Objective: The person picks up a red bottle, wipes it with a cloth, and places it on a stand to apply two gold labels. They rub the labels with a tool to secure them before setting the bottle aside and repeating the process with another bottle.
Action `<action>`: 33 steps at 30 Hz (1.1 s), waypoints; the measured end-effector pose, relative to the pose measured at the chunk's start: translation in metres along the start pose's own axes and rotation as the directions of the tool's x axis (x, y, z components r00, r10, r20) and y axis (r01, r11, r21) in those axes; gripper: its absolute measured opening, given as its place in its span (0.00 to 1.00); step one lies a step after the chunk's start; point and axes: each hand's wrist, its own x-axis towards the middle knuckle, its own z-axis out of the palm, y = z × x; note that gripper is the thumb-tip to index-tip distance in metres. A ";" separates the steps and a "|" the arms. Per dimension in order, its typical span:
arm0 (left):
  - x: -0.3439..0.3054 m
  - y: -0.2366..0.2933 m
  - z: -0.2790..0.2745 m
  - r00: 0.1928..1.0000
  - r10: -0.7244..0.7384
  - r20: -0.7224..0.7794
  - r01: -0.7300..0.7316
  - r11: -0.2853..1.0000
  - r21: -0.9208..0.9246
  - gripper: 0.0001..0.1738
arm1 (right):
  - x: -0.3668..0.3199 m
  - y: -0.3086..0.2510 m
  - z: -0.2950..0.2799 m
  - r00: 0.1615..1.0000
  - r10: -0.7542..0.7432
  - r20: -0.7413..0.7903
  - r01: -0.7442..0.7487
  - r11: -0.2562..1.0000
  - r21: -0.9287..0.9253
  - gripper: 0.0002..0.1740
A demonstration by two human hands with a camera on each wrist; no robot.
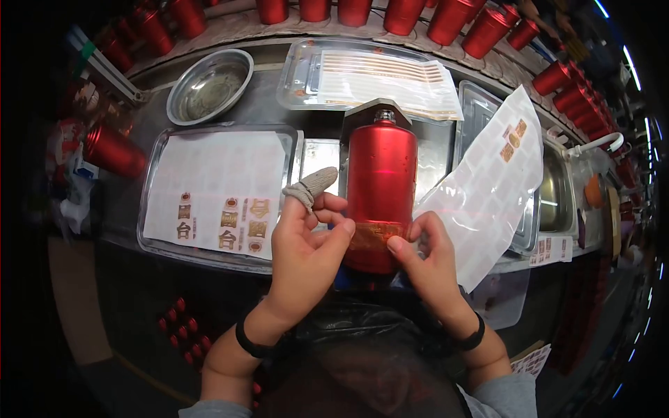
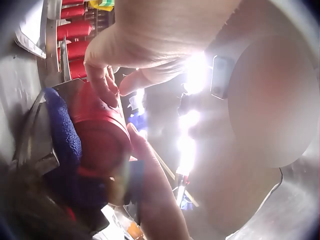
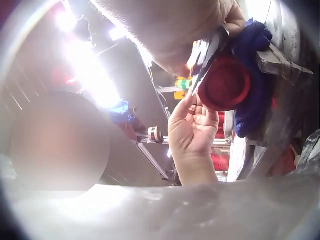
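A red metallic bottle point(image 1: 382, 174) lies with its clear neck pointing away and its base toward the person. Across its lower part is a thin gold label point(image 1: 373, 235). The left hand point(image 1: 303, 251), a beige cover on its raised index finger, pinches the label's left end between thumb and a curled finger. On the other side, the right hand point(image 1: 433, 261) pinches the right end, thumb on top. In the left wrist view the bottle's round base point(image 2: 102, 145) faces the camera, beside blue cloth point(image 2: 65, 127). The right wrist view shows the base point(image 3: 223, 84) too.
Decal sheets lie on a tray point(image 1: 143, 209) at left and a tray point(image 1: 286, 76) behind. A metal bowl point(image 1: 209, 87) stands back left. One large decal sheet point(image 1: 488, 188) leans at right, near a sink point(image 1: 554, 202). Several red bottles line the back.
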 end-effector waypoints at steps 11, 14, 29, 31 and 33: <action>0.000 -0.009 -0.003 0.999 0.011 0.033 -0.010 1.000 -0.024 0.35 | 0.006 -0.011 0.004 0.989 -0.135 -0.067 0.121 0.977 -0.174 0.23; -0.001 -0.009 -0.002 0.999 0.014 0.031 -0.013 0.999 -0.051 0.35 | 0.006 -0.010 0.004 0.988 -0.134 -0.073 0.122 0.982 -0.144 0.23; 0.000 -0.011 -0.001 1.000 0.006 0.021 -0.005 0.999 -0.051 0.35 | 0.005 -0.007 0.003 0.991 -0.123 -0.047 0.116 0.985 -0.128 0.27; 0.000 -0.011 0.000 1.000 0.009 0.016 -0.008 0.999 -0.052 0.35 | 0.004 -0.008 0.003 0.992 -0.119 -0.048 0.113 0.987 -0.116 0.27; 0.001 -0.011 0.000 1.000 0.007 0.017 -0.006 0.999 -0.043 0.35 | 0.005 -0.007 0.002 0.991 -0.125 -0.047 0.118 0.985 -0.129 0.26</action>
